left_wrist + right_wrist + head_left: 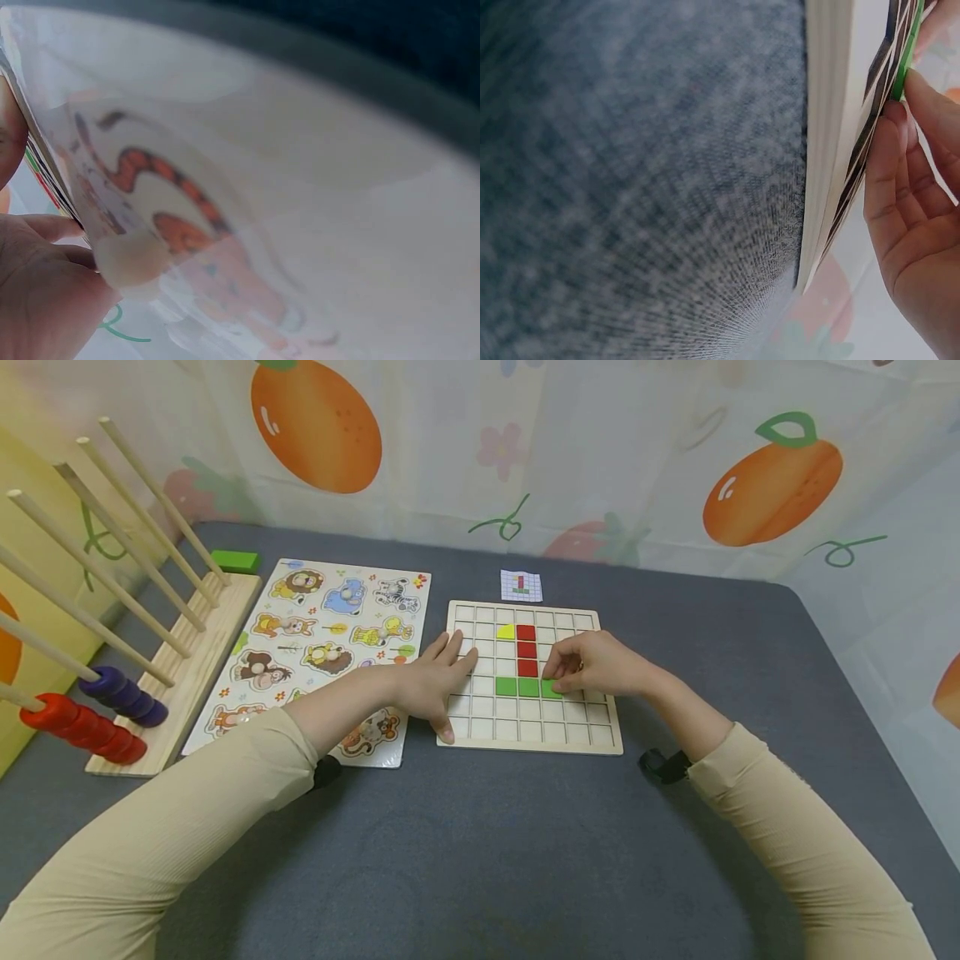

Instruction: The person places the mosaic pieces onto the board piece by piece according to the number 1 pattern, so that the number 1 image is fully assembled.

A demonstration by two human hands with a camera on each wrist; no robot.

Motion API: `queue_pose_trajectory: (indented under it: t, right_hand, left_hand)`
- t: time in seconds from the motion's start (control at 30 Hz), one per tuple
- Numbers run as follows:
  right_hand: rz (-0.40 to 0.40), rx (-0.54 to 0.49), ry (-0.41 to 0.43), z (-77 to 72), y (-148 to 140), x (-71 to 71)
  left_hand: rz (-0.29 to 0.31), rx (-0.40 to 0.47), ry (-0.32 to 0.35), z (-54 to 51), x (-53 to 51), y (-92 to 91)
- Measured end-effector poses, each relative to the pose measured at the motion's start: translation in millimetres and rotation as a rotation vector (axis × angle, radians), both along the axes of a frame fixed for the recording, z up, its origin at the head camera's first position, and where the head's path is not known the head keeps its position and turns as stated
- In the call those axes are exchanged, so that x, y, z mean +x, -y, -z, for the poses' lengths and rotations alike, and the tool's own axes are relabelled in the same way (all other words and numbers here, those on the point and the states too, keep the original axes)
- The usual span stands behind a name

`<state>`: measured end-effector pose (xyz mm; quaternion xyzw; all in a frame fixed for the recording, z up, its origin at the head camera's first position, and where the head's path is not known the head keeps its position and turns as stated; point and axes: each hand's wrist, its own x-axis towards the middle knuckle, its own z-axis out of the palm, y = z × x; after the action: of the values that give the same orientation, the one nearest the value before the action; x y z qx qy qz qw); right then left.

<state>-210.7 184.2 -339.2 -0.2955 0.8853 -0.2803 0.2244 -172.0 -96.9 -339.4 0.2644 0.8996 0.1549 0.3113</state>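
Observation:
A wooden grid board (534, 746) lies flat on the table, with coloured square tiles in some of its cells. Three red tiles (527, 649) form a column, and a yellow piece (506, 632) sits left of the topmost one. Below them runs a row of green tiles. My right hand (603, 664) pinches the rightmost green tile (550, 689) at that row's end; in the right wrist view my fingertips meet at its green edge (904, 71). With fingers spread, my left hand (431, 685) rests on the board's left edge.
A small card (521, 586) with a printed grid pattern lies behind the board. To the left is an animal knob puzzle (315, 631), partly beneath my left forearm. Farther left stands a wooden peg stand (201, 643) with red and blue beads, a green block (235, 562) behind it.

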Motion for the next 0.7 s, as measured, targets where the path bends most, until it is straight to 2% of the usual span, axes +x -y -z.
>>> queue_pose_trajectory:
  t: [0.43, 0.7]
  right_hand:
    - [0.011, 0.01, -0.008, 0.1, -1.3, 1.1]
    - [0.09, 0.05, -0.069, -6.7, -10.3, -0.9]
  left_hand:
    - [0.005, 0.006, -0.006, 0.5, -0.7, -1.3]
    - [0.012, -0.01, -0.032, -1.5, 0.7, -0.7]
